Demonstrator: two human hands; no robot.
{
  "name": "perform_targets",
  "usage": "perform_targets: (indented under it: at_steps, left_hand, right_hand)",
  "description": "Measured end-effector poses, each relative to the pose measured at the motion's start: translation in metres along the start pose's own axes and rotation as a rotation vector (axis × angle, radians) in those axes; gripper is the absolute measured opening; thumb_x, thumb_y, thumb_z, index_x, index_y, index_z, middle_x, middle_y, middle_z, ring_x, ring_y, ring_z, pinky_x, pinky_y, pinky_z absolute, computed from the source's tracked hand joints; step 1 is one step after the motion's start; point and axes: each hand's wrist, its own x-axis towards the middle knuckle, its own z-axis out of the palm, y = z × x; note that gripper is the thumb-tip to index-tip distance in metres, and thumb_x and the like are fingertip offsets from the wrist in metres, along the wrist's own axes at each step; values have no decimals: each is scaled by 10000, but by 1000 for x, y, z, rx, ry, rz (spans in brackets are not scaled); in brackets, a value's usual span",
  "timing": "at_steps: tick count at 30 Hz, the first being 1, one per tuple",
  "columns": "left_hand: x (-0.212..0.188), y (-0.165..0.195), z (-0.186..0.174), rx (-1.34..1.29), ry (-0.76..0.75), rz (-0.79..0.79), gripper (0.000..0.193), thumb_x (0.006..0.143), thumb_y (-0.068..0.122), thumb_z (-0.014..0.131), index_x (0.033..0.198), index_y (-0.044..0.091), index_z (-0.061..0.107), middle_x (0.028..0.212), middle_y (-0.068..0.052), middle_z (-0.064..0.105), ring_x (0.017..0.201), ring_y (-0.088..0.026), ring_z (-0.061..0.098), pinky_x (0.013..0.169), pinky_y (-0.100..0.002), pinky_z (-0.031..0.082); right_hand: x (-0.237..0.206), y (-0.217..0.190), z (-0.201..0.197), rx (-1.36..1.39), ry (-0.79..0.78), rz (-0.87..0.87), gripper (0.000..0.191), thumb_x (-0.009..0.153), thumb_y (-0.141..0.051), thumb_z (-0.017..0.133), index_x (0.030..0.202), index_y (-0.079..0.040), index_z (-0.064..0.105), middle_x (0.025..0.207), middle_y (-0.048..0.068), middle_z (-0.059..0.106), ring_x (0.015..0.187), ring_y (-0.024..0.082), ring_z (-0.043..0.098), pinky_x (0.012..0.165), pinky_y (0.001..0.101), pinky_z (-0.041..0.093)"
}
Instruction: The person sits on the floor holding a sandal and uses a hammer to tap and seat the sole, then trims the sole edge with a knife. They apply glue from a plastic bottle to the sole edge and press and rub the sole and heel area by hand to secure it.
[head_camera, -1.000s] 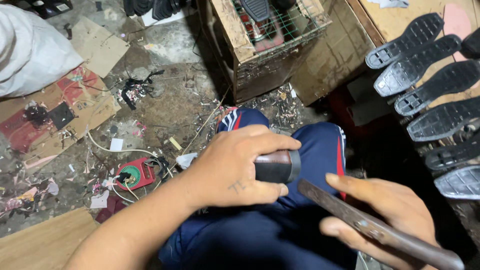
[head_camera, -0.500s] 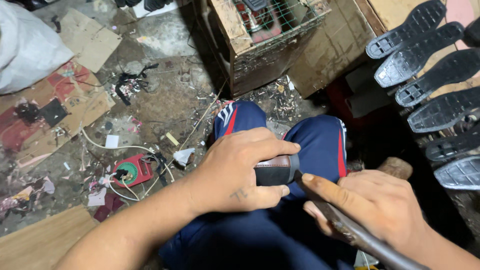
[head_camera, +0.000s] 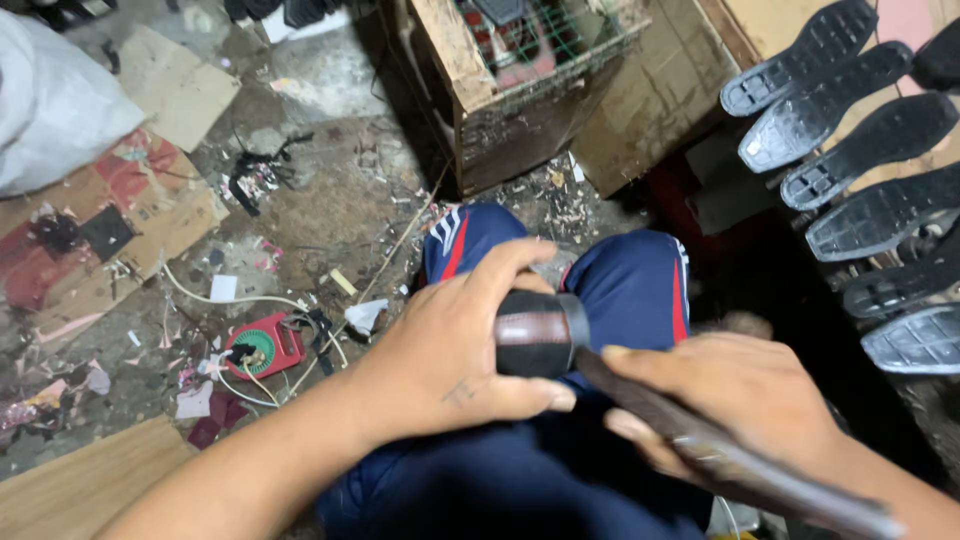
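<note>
Gripped tight: left hand (head_camera: 450, 365) wraps a dark shoe heel (head_camera: 535, 335) with a brown band, fingers curled over the top, thumb underneath, held over the lap above blue trousers (head_camera: 620, 290). Right hand (head_camera: 730, 400) is closed around a long dark tool (head_camera: 720, 455), a file or rasp by the look, which runs from the heel down toward the lower right.

Changes vs 1 s ago: right hand has slid up the tool toward the heel, fingers now lying over the blade near the contact point; 0.5 s ago it sat lower and further right. Left hand barely moves, heel stays in the same spot. Reads as a stroke of the tool against the heel's edge, work mid-pass.

Around: 6 black soles (head_camera: 850, 130) racked at right, wooden crate (head_camera: 500, 110) ahead, red tool (head_camera: 265, 345) on the littered floor (head_camera: 330, 200).
</note>
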Motion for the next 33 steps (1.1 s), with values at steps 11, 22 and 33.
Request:
perform_targets:
  at_steps: [11,22,33]
  left_hand:
    - [-12,5,-32,19,75,100,605,737,281,891,1248,61,653,1145,-101,696,1048,-266,724,944,-341,582]
    - [-13,-17,1,-160,-137,110,654,706,256,903,1259,28,639,1146,-102,664,1060,-278,691,935,-344,555]
    - [-17,-18,27,-81,-166,-74,602,720,342,871,1220,73,672,1141,-117,738,1041,-302,734,886,-370,588]
  right_hand:
    - [-17,25,19,214,14,476,204,757,-93,791,938,-84,698,934,45,654,856,168,627,724,279,517]
    - [-30,3,49,696,189,338,337,762,-8,838,795,-110,519,791,35,659,581,104,614,512,252,473]
    - [-12,23,43,363,-52,19,363,837,-153,855,690,-132,524,629,50,539,508,209,549,486,358,418]
